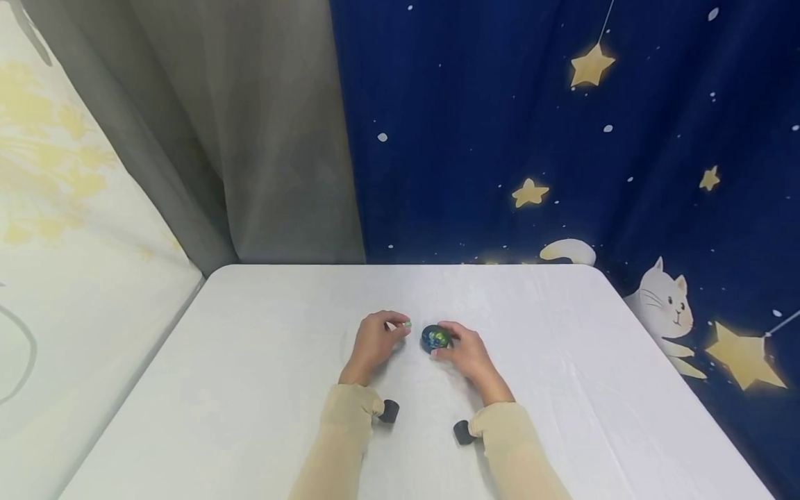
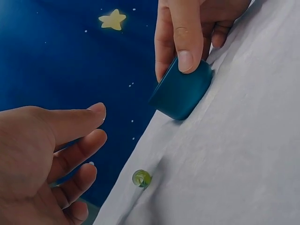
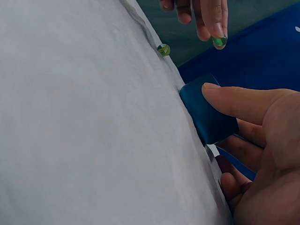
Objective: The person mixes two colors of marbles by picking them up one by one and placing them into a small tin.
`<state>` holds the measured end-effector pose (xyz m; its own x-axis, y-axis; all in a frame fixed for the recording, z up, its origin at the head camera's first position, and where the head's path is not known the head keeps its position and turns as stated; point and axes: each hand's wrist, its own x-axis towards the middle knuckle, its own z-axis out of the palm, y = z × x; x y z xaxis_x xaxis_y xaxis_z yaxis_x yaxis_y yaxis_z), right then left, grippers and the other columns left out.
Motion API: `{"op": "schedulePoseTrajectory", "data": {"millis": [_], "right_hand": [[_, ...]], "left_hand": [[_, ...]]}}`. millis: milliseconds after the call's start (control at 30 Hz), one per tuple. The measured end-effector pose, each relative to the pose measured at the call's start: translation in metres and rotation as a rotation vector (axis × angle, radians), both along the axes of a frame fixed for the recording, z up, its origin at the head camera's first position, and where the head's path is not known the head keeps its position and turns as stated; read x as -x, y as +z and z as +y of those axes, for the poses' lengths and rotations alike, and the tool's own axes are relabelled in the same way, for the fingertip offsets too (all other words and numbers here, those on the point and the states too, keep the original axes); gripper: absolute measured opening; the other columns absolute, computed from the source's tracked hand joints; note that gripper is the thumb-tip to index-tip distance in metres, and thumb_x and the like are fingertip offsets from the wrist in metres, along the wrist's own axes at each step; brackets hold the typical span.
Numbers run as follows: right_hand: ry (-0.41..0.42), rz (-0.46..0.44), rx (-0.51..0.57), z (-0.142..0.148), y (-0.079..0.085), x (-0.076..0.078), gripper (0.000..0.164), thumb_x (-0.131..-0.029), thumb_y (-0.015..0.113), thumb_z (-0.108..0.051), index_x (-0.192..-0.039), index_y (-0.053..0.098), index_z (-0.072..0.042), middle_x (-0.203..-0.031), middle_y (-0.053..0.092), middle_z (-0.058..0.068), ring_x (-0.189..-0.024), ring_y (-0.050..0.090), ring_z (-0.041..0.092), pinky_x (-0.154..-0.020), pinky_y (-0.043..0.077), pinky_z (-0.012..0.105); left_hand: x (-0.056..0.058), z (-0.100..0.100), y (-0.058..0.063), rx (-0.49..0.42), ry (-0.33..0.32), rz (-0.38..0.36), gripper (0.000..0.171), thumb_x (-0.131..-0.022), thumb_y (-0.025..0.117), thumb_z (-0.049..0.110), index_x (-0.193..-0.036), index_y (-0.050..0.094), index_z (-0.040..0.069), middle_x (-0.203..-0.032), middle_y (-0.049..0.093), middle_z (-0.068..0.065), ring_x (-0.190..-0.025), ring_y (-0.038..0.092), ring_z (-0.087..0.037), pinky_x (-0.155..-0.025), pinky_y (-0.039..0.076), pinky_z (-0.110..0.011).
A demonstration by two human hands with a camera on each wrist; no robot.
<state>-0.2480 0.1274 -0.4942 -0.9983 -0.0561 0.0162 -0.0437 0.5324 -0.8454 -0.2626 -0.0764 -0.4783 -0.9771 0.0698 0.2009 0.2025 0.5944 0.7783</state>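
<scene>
My left hand (image 1: pixel 377 340) pinches a green glass marble (image 3: pixel 219 42) between thumb and fingertip, just left of a small teal cup (image 1: pixel 435 338). In the left wrist view that marble is hidden behind the thumb tip. My right hand (image 1: pixel 465 351) grips the cup by its side, thumb on the near wall and fingers round the far one. Through the cup's mouth, in the head view, several blue, green and yellow marbles show. A loose yellow-green marble (image 2: pixel 141 178) lies on the white cloth near the left hand.
A white cloth covers the table (image 1: pixel 250 417), its far edge close to a grey curtain (image 1: pixel 287 139) and a dark blue curtain (image 1: pixel 475 139) with stars. Black wrist cameras jut from the left cuff (image 1: pixel 389 411) and the right cuff (image 1: pixel 463 432).
</scene>
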Motion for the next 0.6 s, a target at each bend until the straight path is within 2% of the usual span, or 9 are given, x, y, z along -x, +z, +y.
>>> {"op": "schedulePoseTrajectory", "data": {"millis": [600], "right_hand": [[0.002,0.009,0.003,0.0,0.002,-0.002,0.06,-0.074,0.083,-0.01,-0.129,0.06,-0.011,-0.129,0.061,0.01,-0.123,0.052,0.033,-0.105,0.032,0.053]], "left_hand": [[-0.003,0.014,0.005,-0.013,-0.044,0.038,0.015,-0.084,0.077,0.017,-0.098,0.076,0.016,-0.08,0.06,0.006,-0.071,0.052,-0.013,-0.067,0.044,-0.03]]}}
